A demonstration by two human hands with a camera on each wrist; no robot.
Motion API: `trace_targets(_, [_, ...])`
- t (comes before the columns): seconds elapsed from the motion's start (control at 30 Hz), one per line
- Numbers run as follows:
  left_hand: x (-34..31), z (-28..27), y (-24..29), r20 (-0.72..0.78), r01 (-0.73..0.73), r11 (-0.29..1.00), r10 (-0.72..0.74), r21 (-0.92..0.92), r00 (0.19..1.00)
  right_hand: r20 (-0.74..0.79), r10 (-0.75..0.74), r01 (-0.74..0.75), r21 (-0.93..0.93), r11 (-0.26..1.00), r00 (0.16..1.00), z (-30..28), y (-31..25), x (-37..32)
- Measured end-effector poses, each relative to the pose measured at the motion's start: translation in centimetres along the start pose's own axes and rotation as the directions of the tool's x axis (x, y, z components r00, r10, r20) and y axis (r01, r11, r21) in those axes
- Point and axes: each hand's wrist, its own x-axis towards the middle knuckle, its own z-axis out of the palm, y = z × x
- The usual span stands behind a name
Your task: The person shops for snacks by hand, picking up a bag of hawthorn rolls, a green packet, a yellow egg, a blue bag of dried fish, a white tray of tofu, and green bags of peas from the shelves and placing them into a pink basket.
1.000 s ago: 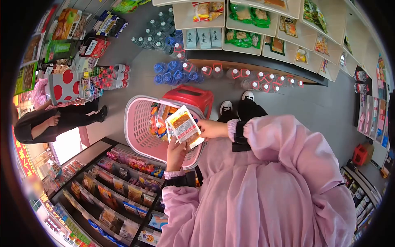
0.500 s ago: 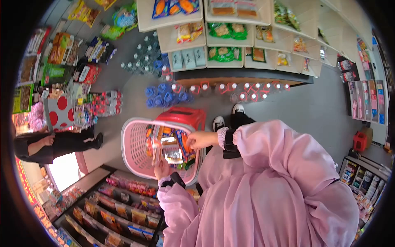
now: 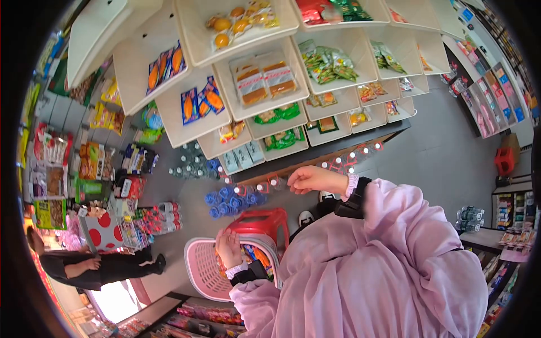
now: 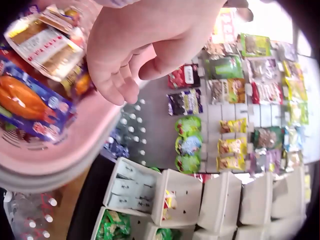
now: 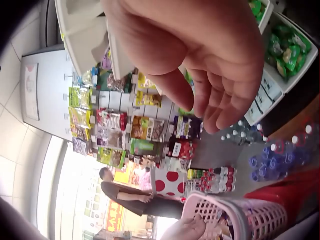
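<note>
My left hand (image 3: 228, 248) hovers over the pink basket (image 3: 198, 270), its fingers loosely bent and nothing in them. In the left wrist view, a flat white-labelled food packet (image 4: 47, 47) lies on top in the basket, beside a blue packet (image 4: 25, 102) with an orange picture. My right hand (image 3: 318, 180) is raised in front of the tiered bins, empty, with relaxed fingers. The right wrist view shows that hand (image 5: 200, 60) with the thumb apart from the curved fingers, above the basket (image 5: 200, 200).
A red stool (image 3: 262, 222) stands right against the basket. Tiered cream bins (image 3: 265, 84) of packaged snacks rise ahead, with blue-capped bottles (image 3: 231, 200) on the floor below. Another person (image 3: 84, 267) stands at the left near hanging snack packs (image 3: 96, 158).
The white-labelled packet, held in both hands a second ago, is now in the basket. My right hand has moved away towards the bins, and the view has tilted up to them.
</note>
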Motion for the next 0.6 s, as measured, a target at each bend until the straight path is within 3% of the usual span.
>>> trace_targets(0.17, [1.7,12.4,0.4,0.238,0.004,0.96,-0.073,0.28,0.968,-0.062,-0.101,0.106,0.076,0.992,0.993,-4.2,-2.2,-2.0])
trace_targets(0.3, [2.1,20.7,-1.3,0.433,-0.007,0.935,-0.157,0.354,0.888,-0.135,-0.191,0.203,0.085,0.975,0.972,-7.8,-3.9,-4.5])
trace_targets(0.5, [0.7,29.3,-3.3,0.536,-0.036,0.876,-0.262,0.481,0.802,-0.229,-0.2,0.238,0.152,0.959,0.953,-12.9,-4.3,-6.8])
trace_targets(0.6, [0.9,31.9,-3.9,0.559,-0.071,0.852,-0.275,0.518,0.782,-0.19,-0.189,0.224,0.183,0.957,0.963,-13.7,-5.0,-6.5])
